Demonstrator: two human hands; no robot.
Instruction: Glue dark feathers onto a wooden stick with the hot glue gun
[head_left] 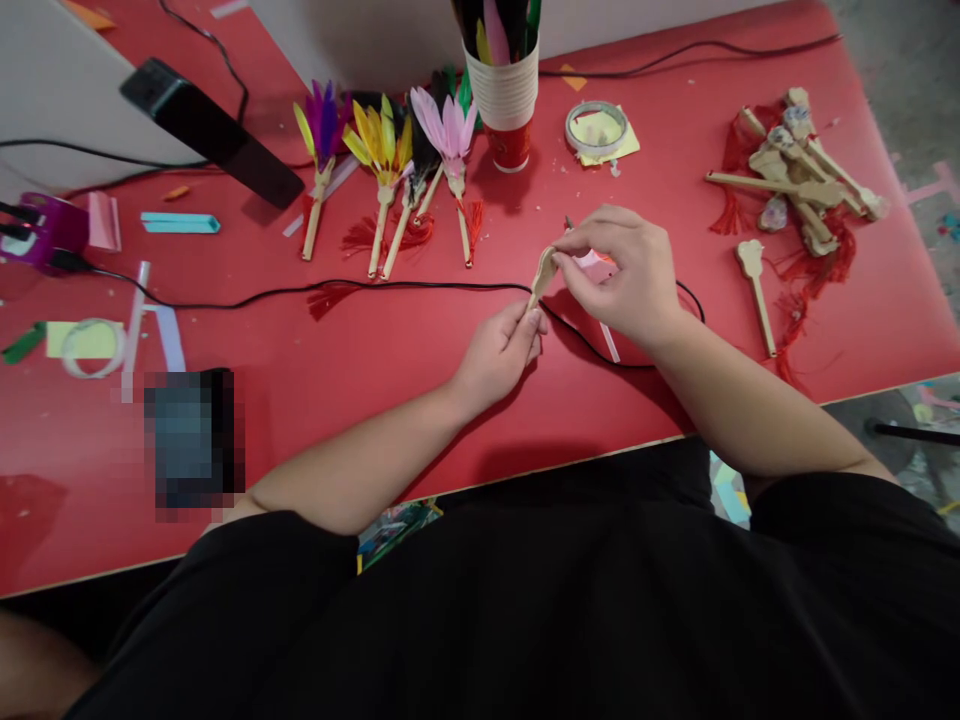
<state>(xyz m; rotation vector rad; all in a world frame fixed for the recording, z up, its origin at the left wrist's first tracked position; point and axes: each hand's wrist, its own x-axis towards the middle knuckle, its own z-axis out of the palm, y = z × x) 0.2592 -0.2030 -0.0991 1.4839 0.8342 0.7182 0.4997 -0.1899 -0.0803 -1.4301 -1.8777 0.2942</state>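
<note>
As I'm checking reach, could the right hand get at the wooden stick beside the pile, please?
Probably: only the black cable lies between the right hand and that wooden stick, though its fingers pinch another piece.

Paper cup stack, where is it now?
Head view, far side of the table: the cup stack stands between the pink-feathered stick, left, and tape roll, right.

Red table (337, 380): beyond the fingers (592, 235) and leftward lie feathered sticks (385, 140) — nearer them stand stacked cups (501, 100). Yellow paper (630, 138) under a tape roll (571, 137) lies past them, slightly right. A cord (420, 285) passes below; bare sticks (810, 190) lie well right — in a pile, one apart.
</note>
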